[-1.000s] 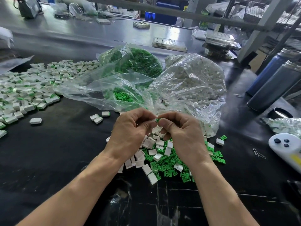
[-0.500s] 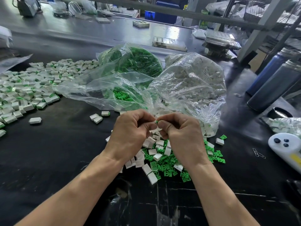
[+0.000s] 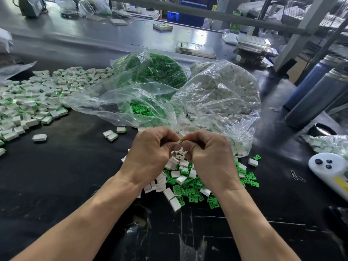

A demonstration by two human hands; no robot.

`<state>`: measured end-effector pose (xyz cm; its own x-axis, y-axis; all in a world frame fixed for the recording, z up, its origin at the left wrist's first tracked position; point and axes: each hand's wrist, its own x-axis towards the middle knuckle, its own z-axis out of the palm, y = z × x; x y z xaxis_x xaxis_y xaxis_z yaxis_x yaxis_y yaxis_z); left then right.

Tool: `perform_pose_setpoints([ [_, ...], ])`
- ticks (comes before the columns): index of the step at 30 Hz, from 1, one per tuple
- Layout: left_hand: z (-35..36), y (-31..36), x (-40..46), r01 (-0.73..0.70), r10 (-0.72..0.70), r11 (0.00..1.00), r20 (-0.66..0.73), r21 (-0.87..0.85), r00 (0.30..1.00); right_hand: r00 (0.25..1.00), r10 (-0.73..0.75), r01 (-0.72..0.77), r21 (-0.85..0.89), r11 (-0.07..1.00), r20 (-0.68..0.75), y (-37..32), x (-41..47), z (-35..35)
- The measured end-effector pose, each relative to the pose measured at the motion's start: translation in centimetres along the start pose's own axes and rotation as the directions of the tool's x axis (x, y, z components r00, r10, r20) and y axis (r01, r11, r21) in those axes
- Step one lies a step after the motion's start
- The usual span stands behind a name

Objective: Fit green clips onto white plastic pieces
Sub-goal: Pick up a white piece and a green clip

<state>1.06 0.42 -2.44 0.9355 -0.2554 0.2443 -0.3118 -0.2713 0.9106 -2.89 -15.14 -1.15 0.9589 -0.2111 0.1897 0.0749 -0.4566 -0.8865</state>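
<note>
My left hand (image 3: 150,153) and my right hand (image 3: 209,157) meet fingertip to fingertip above a loose heap of white pieces (image 3: 176,174) and green clips (image 3: 190,191). Between the fingertips a small green clip (image 3: 180,142) shows against a white piece that is mostly hidden by my fingers. Which hand grips which part I cannot tell exactly; both are closed on the pair. A clear bag of green clips (image 3: 154,72) and a clear bag of white pieces (image 3: 226,95) lie just behind my hands.
A large spread of white pieces with green clips fitted (image 3: 33,102) covers the table's left. Two dark cylinders (image 3: 318,95) stand at the right. A white controller (image 3: 331,172), paper clips (image 3: 297,176) and another small bag (image 3: 331,142) lie at the right edge.
My hands have stayed pressed together over the heap, shifting slightly. The green clip remains pinched between the fingertips.
</note>
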Motion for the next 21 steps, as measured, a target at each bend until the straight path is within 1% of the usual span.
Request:
perform_pose_setpoints([
  [4, 0.05, 0.01, 0.10, -0.016, 0.014, 0.998, 0.029, 0.059, 0.999, 1.000, -0.010, 0.010, -0.060, 0.998, 0.009, -0.01, 0.06, -0.01],
  [6, -0.05, 0.02, 0.19, -0.013, 0.011, 0.998, 0.035, 0.068, 0.999, 1.000, -0.009, 0.010, -0.061, 0.998, 0.011, 0.04, 0.04, -0.02],
  [8, -0.17, 0.06, 0.21, -0.007, 0.006, 0.999, 0.023, 0.035, 1.000, 1.000, 0.014, -0.014, 0.001, 1.000, 0.010, 0.03, 0.01, -0.02],
  [11, -0.15, 0.14, 0.09, 0.011, -0.012, 0.998, -0.016, -0.058, 1.000, 0.998, 0.059, -0.058, 0.183, 0.981, 0.001, -0.13, -0.01, -0.05],
  [13, -0.05, 0.17, 0.07, 0.017, -0.020, 0.996, -0.029, -0.093, 0.999, 0.997, 0.077, -0.071, 0.267, 0.961, -0.011, -0.23, 0.02, -0.12],
  [16, -0.08, 0.20, 0.12, 0.026, -0.029, 0.991, -0.028, -0.128, 0.999, 0.997, 0.073, -0.066, 0.284, 0.957, -0.013, -0.32, -0.04, -0.19],
  [18, -0.11, 0.37, 0.08, 0.016, -0.021, 0.988, -0.029, -0.155, 0.999, 0.997, 0.076, -0.070, 0.331, 0.941, -0.006, -0.50, -0.09, -0.25],
  [21, -0.02, 0.44, 0.02, -0.030, 0.024, 0.993, -0.056, -0.110, 0.998, 0.993, 0.117, -0.112, 0.412, 0.904, 0.014, -0.91, -0.10, -0.29],
])
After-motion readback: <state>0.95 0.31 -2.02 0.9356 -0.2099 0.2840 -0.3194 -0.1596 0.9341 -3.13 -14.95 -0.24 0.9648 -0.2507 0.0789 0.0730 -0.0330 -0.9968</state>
